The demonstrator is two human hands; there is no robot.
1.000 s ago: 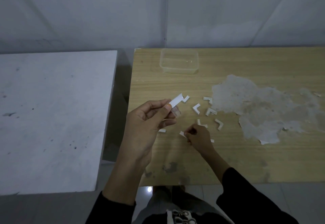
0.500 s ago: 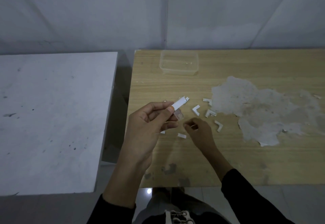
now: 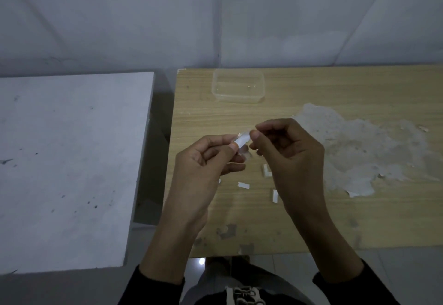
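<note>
Head view. We noted that the right hand (image 3: 290,158) had left the desk, where half a second before it was picking among the scattered bits. It had risen to meet the left hand (image 3: 203,161). Both now held the slim white plastic strip (image 3: 242,140) in the air above the pale wooden desk (image 3: 311,221), bridging the gap between them.

The left fingers were curled, thumb and forefinger pinching the strip's near end. The right fingers were curled too, thumb and forefinger closed on its far end. We could not tell whether the right pinch also carried a small piece lifted from the desk. We judged this to be the joining step, with a piece being fitted to the strip's end and not yet seated.

Around the hands:
- A small white L-shaped corner piece (image 3: 266,170) lay just beside the right hand.
- A flat white scrap (image 3: 243,185) and another white piece (image 3: 275,195) lay nearer us, the latter at the right wrist's edge.
- A clear rectangular plastic container (image 3: 237,100) stood near the desk's far edge, well apart.
- A grey-white patch of peeled veneer (image 3: 359,151) spread to the right.
- A scuffed white tabletop (image 3: 72,161) lay to the left across a gap.

Nothing stood between the hands. Dim light and the hands' own cover hindered our view.
</note>
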